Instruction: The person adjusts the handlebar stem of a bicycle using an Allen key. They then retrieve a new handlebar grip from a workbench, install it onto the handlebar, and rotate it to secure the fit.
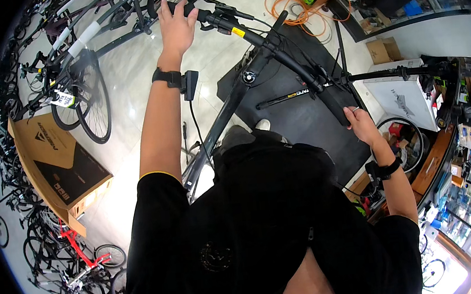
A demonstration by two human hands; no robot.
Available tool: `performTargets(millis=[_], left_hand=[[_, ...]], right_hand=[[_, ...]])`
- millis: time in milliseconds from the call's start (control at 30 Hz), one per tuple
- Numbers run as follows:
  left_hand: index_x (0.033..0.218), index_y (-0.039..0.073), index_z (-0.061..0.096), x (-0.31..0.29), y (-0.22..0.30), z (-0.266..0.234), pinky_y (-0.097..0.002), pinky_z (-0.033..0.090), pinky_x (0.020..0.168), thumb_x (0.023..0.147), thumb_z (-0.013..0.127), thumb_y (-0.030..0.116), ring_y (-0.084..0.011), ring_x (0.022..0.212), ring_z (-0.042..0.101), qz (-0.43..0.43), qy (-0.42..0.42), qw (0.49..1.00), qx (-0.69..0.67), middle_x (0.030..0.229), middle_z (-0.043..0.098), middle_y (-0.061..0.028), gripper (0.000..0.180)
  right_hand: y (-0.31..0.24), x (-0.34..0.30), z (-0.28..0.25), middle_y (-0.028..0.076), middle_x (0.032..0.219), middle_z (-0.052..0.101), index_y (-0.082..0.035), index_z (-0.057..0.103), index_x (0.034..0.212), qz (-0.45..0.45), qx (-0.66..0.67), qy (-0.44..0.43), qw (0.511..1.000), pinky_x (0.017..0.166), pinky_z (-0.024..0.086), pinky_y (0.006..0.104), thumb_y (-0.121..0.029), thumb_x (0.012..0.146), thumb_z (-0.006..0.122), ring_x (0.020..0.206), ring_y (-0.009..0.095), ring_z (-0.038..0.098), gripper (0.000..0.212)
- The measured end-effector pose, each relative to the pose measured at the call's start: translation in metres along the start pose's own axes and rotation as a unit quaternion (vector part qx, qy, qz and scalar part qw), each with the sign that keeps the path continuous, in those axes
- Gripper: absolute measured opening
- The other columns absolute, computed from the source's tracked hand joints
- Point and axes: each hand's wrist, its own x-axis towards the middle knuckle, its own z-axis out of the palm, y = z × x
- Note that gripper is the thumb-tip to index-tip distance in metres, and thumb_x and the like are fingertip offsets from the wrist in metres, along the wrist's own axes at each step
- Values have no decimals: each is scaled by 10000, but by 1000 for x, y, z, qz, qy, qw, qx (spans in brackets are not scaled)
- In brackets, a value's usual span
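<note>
Now, R hand [364,126] has its fingers wrapped round the R end of the handlebar [282,56], L hand [178,30] up at the other end, can't tell if it's clasped. Bar's slung btwn the two grips, bike frame [231,103] running back from its middle, dark mat [307,128] under, cardboard box [55,133] well left of L grip.

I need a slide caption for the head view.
Left hand and right hand at opposite ends of a black bicycle handlebar.
</note>
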Motion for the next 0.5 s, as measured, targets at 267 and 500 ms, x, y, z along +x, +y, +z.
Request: performTargets(millis=[267, 500], left_hand=[[1293, 72, 556, -1, 8, -6, -485, 374, 1076, 945, 620, 387, -524, 1308, 392, -20, -17, 995, -91, 1479, 244, -384, 474], [1298, 43, 522, 1, 6, -11, -492, 379, 1063, 956, 617, 348, -549, 1290, 387, 8, -34, 995, -91, 1485, 190, -379, 468]], right_hand=[[13, 0, 11, 137, 667, 567, 86, 599, 884, 23, 28, 50, 998, 595, 473, 333, -330, 1029, 507, 589, 189, 584, 450], [10, -5, 22, 130, 618, 556, 72, 589, 869, 38, 28, 93, 995, 616, 453, 370, -351, 1041, 470, 578, 233, 575, 472]])
